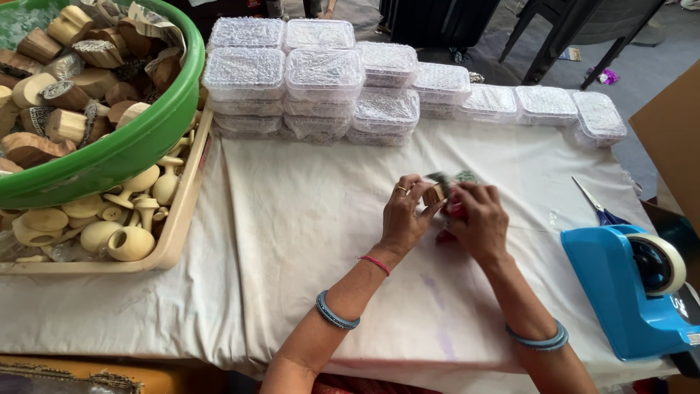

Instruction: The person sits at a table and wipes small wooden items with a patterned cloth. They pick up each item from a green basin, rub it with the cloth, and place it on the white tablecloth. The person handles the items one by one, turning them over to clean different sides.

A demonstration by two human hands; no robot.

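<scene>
Wooden block (434, 194), small and pale, sits between both hands above the middle of the cloth-covered surface (306, 219). The left hand (403, 215) grips it from the left side, fingers curled round it; the right hand (477, 219) closes on it from the right, pressing something red and partly hidden against it. Clear plastic boxes (321, 80) stand stacked in rows along the far edge. A green tub (146, 138) full of carved wooden pieces rests on a beige tray (179, 219) at the left. A blue tape dispenser (627, 292) stands at the right, scissors (594, 204) just beyond it.
</scene>
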